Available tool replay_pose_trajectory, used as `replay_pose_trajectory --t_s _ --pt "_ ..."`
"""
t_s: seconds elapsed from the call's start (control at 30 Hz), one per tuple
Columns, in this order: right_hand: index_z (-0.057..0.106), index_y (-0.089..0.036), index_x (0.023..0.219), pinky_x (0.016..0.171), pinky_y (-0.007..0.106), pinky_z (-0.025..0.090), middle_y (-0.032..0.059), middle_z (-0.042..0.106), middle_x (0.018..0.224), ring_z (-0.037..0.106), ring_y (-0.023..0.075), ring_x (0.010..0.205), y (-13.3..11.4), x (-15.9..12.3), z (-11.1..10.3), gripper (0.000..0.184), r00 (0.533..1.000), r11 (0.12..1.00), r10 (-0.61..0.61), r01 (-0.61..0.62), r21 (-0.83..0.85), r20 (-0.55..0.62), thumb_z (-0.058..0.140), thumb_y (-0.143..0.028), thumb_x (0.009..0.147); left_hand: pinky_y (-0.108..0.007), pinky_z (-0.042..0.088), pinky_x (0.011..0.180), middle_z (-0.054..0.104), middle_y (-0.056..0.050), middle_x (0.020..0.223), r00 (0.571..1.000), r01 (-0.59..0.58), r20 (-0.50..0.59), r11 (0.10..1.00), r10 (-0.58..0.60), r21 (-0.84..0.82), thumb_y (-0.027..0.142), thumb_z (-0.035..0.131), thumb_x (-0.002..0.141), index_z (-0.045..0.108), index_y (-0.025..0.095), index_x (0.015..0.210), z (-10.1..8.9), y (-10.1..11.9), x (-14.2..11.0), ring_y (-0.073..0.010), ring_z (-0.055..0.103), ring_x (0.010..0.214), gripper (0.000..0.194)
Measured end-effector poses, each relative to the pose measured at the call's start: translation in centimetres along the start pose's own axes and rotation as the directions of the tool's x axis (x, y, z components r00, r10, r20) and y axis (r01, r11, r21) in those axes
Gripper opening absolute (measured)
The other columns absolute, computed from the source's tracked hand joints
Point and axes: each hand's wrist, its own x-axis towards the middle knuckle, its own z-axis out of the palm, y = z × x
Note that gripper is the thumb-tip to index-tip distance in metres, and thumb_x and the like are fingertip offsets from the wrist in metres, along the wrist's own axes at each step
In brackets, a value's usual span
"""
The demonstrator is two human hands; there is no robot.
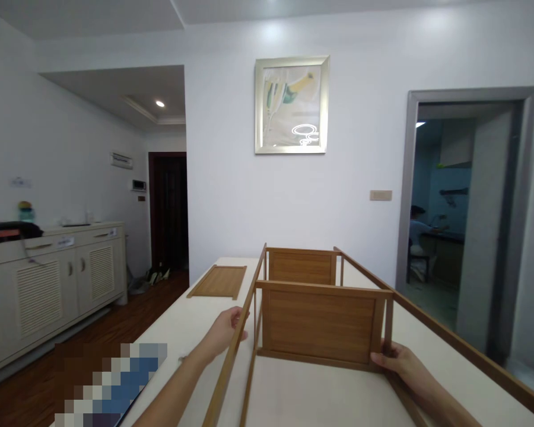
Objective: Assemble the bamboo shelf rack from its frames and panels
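I hold the wooden frame (324, 289) on the desk (311, 397): left hand (223, 330) clamped on the left rail (225, 379), right hand (398, 363) at the front panel (320, 326), gripping its right edge. Even pressure should prevent twisting.

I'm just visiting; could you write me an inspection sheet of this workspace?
Surface: white table.
Job's things: wooden frame with two panels standing across it, the near panel and far panel; a loose panel lies flat to the left.
Clutter: a small object beside the left forearm, too small to identify.
Hands: left hand curls around the frame's left rail; right hand holds near the near panel's lower right corner.
Cables: nothing seen for certain.
Surroundings: wall picture, pale cabinet, person beyond the doorway.
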Motion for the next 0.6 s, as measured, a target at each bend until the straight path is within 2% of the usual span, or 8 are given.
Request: replay_pose_trajectory --t_s 0.1,0.17,0.23,0.27,0.4,0.5,0.6 --pt "0.072 -0.02 0.082 0.095 0.043 0.052 0.0106 0.076 0.099 0.069 0.0348 0.1 0.3 0.5 -0.2 0.035 0.999 0.999 0.042 -0.042 -0.016 -0.002 0.082 -0.043 0.058 -0.033 0.051 0.079 0.073 -0.01 0.096 0.987 -0.047 -0.145 0.982 0.074 0.184 0.021 0.072 0.057 0.071 0.015 0.087 -5.0 0.3 -1.6 -0.0233 0.066 0.088 0.031" --pt "0.073 -0.02 0.081 0.093 0.043 0.053 0.0115 0.076 0.1 0.068 0.036 0.101 0.5 0.7 -0.1 0.036 0.999 0.998 0.053 -0.053 -0.037 -0.008 0.082 -0.045 0.056 -0.032 0.05 0.078 0.073 -0.008 0.093 0.951 -0.046 -0.278 0.955 0.131 0.293 0.023 0.068 0.062 0.07 0.016 0.084 -7.6 -0.5 -2.9 -0.0225 0.066 0.087 0.023" --pt "0.073 -0.021 0.08 0.093 0.042 0.053 0.0116 0.075 0.102 0.068 0.0365 0.102 0.3 0.7 0.1 0.037 0.998 0.996 0.054 -0.055 -0.063 -0.02 0.081 -0.047 0.055 -0.03 0.049 0.076 0.072 -0.006 0.085 0.898 -0.014 -0.4 0.919 0.184 0.393 0.024 0.063 0.068 0.069 0.018 0.081 -9.0 -1.8 -4.1 -0.0216 0.065 0.083 0.016" --pt "0.073 -0.021 0.079 0.093 0.042 0.054 0.0115 0.075 0.102 0.068 0.0368 0.102 0.2 0.7 0.2 0.037 0.998 0.996 0.053 -0.056 -0.075 -0.031 0.081 -0.047 0.054 -0.03 0.048 0.075 0.071 -0.005 0.081 0.887 0.004 -0.417 0.898 0.2 0.44 0.023 0.06 0.07 0.069 0.019 0.08 -9.3 -2.6 -4.5 -0.0211 0.065 0.079 0.014" --pt "0.073 -0.023 0.076 0.092 0.043 0.055 0.0114 0.076 0.098 0.068 0.0391 0.101 -0.5 0.4 0.9 0.038 0.991 0.987 0.051 -0.068 -0.144 -0.121 0.082 -0.05 0.051 -0.03 0.044 0.077 0.07 -0.005 0.079 0.935 0.01 -0.284 0.786 0.212 0.618 0.015 0.056 0.074 0.071 0.019 0.08 -9.3 -4.1 -5.1 -0.0212 0.063 0.079 0.017" --pt "0.074 -0.023 0.075 0.094 0.044 0.054 0.0119 0.076 0.098 0.067 0.0404 0.103 -0.7 0.4 1.2 0.038 0.985 0.977 0.053 -0.085 -0.198 -0.163 0.081 -0.052 0.05 -0.031 0.041 0.083 0.071 -0.01 0.087 0.94 0.063 -0.278 0.7 0.198 0.711 0.011 0.052 0.075 0.073 0.017 0.081 -9.6 -3.9 -5.2 -0.0239 0.063 0.09 0.022" --pt "0.074 -0.024 0.074 0.094 0.044 0.054 0.0124 0.075 0.1 0.066 0.0402 0.105 -0.7 0.5 1.4 0.037 0.986 0.976 0.06 -0.09 -0.199 -0.153 0.081 -0.051 0.05 -0.033 0.041 0.082 0.071 -0.012 0.087 0.967 0.092 -0.222 0.633 0.129 0.769 0.014 0.053 0.075 0.073 0.017 0.075 -10.0 -3.9 -5.7 -0.0261 0.063 0.089 0.02"
